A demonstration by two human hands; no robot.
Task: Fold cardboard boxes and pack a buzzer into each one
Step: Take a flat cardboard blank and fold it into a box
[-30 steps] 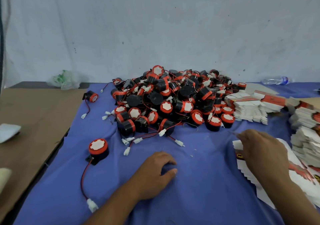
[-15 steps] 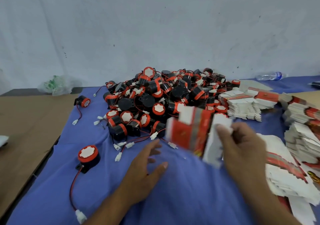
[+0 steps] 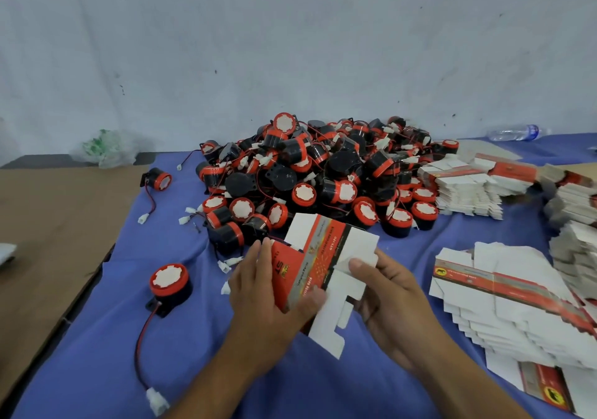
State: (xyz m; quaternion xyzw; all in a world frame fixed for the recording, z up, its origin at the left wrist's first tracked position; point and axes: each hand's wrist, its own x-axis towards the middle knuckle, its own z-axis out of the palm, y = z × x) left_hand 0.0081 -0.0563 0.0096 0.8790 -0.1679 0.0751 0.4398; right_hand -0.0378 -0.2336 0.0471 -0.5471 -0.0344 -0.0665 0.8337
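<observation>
The left hand [image 3: 268, 292] clamps the flat box [image 3: 318, 257] above the desk [image 3: 193, 370], the right hand [image 3: 394, 296] pinching a white flap [image 3: 361, 250]; uneven squeezing could crease a panel crookedly or tear that flap.

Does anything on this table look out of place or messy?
Mostly ordinary work clutter. A clear plastic water bottle lies on its side by the wall at far right, and one red-and-black round buzzer lies tipped over, apart from the big buzzer pile. The stack of flat cardboard boxes at right is fanned out unevenly.
</observation>
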